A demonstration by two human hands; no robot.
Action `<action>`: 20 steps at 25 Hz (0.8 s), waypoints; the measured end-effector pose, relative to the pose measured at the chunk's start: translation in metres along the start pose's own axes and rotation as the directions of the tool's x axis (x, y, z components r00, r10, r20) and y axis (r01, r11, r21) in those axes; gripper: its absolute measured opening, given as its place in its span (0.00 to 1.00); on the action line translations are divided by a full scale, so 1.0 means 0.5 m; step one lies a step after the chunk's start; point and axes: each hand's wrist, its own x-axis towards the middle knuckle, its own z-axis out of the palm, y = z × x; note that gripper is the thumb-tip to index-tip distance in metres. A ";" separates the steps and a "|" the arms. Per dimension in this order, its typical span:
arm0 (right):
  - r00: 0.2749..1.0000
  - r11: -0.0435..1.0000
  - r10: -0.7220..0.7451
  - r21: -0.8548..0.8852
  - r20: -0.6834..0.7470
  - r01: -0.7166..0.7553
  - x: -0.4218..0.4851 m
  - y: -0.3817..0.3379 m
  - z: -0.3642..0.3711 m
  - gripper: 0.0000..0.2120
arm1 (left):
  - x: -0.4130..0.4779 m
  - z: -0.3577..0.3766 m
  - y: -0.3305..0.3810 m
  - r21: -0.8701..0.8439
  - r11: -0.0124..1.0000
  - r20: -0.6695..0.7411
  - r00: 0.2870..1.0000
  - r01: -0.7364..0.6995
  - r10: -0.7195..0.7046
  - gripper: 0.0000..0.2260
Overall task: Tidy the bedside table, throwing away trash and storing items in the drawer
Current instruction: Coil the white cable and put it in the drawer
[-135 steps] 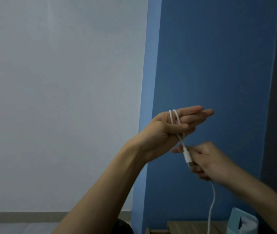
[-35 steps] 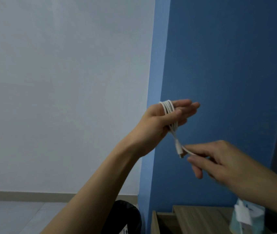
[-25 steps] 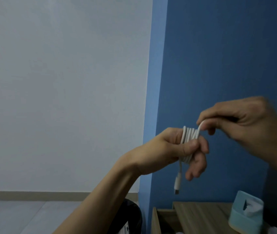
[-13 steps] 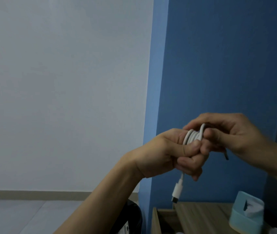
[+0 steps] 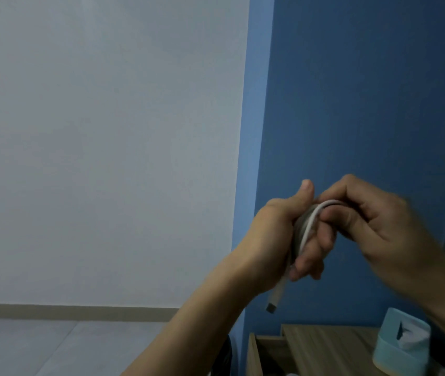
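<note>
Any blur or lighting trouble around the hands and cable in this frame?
Head view: dim, flat light, no glare; the right hand is motion-blurred, the left hand sharper; the coiled white cable between them smears, its dangling plug soft.

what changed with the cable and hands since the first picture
The left hand, earlier straight-fingered with two cable loops, now curls round the whole coiled white cable. The right hand left the hanging length and came up to pinch the coil's top. One plug dangles below. The tissue box stayed on the table.
</note>
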 end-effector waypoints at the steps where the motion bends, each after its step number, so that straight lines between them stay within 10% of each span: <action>1: 0.999 0.992 -0.049 -0.116 -0.022 0.046 0.000 -0.006 0.006 0.12 | -0.001 0.006 -0.001 0.019 1.000 -0.090 0.996 -0.007 0.009 0.34; 4: 0.992 0.952 -0.081 -0.302 -0.093 0.050 -0.001 -0.012 0.021 0.13 | 0.001 0.016 -0.005 0.076 0.996 -0.254 0.965 -0.047 0.064 0.34; 9: 0.979 0.982 0.180 0.042 0.099 -0.184 0.008 -0.008 0.006 0.13 | -0.003 0.003 -0.004 0.001 0.999 -0.291 0.956 -0.033 0.032 0.36; 13: 0.979 0.979 0.205 0.018 -0.015 -0.205 -0.002 -0.009 0.018 0.11 | 0.000 0.013 -0.002 -0.074 0.997 -0.257 0.966 0.010 -0.029 0.35; 20: 0.988 0.993 0.116 -0.008 -0.100 -0.117 0.015 -0.039 0.044 0.10 | 0.002 0.047 0.004 0.223 0.969 -0.607 0.764 -0.101 0.220 0.29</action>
